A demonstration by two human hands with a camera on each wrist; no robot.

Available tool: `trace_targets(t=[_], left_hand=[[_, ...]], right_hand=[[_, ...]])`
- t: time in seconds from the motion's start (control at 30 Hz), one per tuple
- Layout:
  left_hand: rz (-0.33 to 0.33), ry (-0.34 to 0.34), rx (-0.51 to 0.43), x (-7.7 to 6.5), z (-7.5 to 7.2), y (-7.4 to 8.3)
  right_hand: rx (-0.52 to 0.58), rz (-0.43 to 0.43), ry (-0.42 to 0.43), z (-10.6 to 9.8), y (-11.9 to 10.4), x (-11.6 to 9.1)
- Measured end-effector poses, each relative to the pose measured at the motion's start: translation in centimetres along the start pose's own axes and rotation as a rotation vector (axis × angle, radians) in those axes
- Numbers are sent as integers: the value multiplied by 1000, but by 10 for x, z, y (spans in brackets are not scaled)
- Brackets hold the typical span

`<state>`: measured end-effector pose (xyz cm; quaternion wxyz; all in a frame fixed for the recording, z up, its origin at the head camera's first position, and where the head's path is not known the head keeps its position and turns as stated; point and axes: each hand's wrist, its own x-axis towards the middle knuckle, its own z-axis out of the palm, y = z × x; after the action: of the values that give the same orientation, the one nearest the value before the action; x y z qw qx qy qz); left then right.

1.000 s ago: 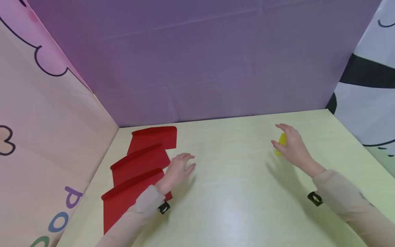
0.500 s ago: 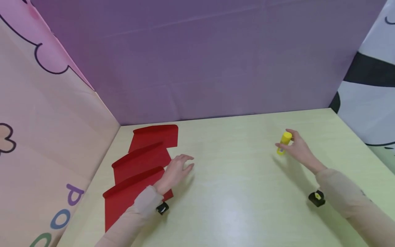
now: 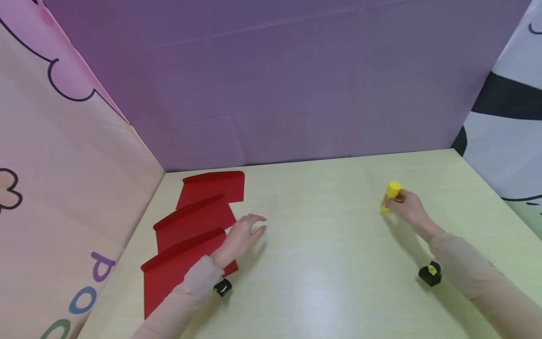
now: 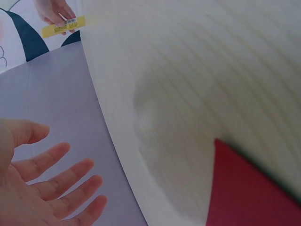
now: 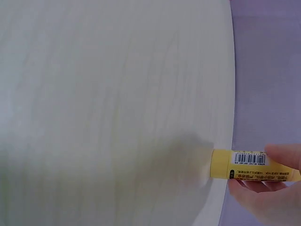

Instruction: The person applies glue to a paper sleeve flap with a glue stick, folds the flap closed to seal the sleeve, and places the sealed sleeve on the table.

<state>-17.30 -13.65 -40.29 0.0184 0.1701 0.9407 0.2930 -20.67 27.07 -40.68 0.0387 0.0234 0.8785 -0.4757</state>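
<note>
A yellow glue stick (image 3: 390, 196) stands tilted on or just above the right part of the table. My right hand (image 3: 409, 207) grips it between thumb and fingers. Its barcode label shows in the right wrist view, where the fingers (image 5: 277, 157) wrap the glue stick (image 5: 251, 165). Near the red envelopes on the left, my left hand (image 3: 240, 238) hovers with relaxed, spread fingers and holds nothing. The left wrist view shows this palm (image 4: 28, 183) bare. Three red envelopes overlap in a fan: the far one (image 3: 216, 189), the middle one (image 3: 195, 223) and the near one (image 3: 178, 263).
The pale wooden table (image 3: 313, 245) meets a purple wall sheet (image 3: 271, 94) at the back. A printed panel (image 3: 63, 165) borders the left side, another (image 3: 508, 155) the right. A black wrist camera (image 3: 430, 274) hangs under the right sleeve, another (image 3: 222, 287) under the left.
My right hand's fingers, spread around the glue stick earlier, have closed on it, and its yellow body shows more clearly. The left hand has hardly moved. The envelopes lie as before.
</note>
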Motion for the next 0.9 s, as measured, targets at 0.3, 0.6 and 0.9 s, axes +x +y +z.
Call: trace_targets(t=[0.3,0.6,0.9], left_hand=[[-3,-17,-42,-1,0,-2],[6,-14,-87,1,0,1],[45,18,-180,3,2,5]], right_hand=[[-11,-15,13,0,2,-2],[-86,-109,85,2,-9,-3],[-138,-244,129,11,-29,-11]])
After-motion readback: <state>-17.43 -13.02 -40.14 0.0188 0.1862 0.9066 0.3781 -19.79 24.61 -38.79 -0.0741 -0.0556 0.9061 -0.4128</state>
